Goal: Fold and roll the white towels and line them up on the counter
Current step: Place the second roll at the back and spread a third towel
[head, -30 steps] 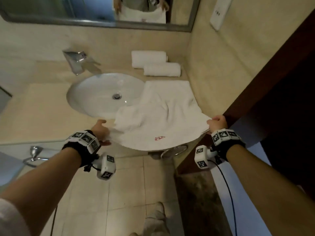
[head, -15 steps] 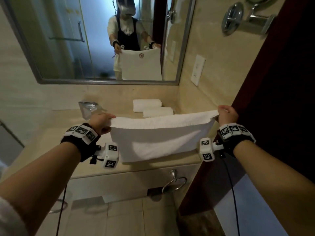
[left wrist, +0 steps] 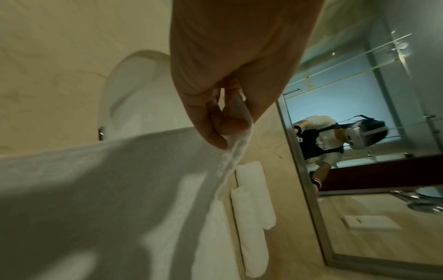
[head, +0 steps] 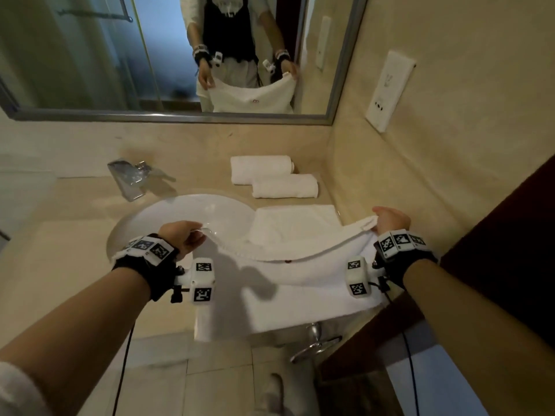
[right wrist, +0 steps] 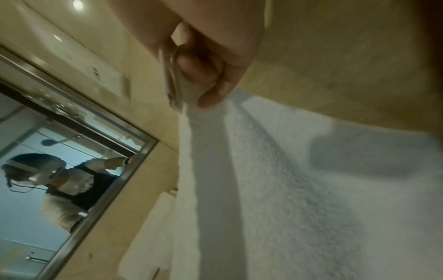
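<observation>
Front counter edge behind the hanging towel; folded towel partly under it.

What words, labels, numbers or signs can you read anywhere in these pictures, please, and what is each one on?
No text can be read.
Held towel: small red embroidered mark at its edge, too small to read.
Wrist bands: black-and-white square marker patterns, no letters.
Wall plate: faint symbol and dots, not legible.
</observation>
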